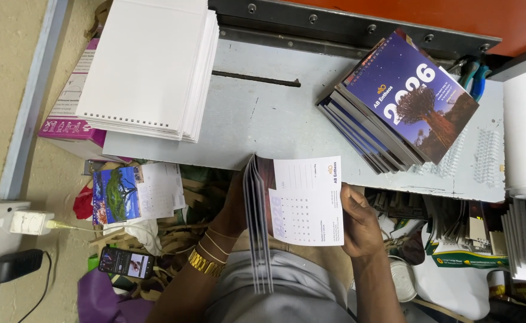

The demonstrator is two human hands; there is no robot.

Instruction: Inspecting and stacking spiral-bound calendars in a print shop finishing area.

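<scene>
Holding a sheaf of calendar pages (293, 206) just off the near edge of the grey metal table (275, 119), the person had both hands closed on it. The right hand (359, 224) clamped the sheaf's three o'clock edge, thumb over the white month sheet on top. The left hand (234, 209), with bangles at the wrist, sat behind the nine o'clock side, where the page edges fanned; its fingers were mostly hidden, but it bore the sheaf from behind. The sheaf's long axis ran from twelve to six o'clock, toward the person's body.

At one o'clock from the hands lay a skewed stack of printed calendars (403, 104) with a dark blue cover, nearer the right hand. At eleven o'clock sat a stack of punched white sheets (149, 66), nearer the left. Loose wire binding coils (487, 158) lay at the table's three o'clock end. A phone (125, 263) lay among the clutter at eight o'clock.
</scene>
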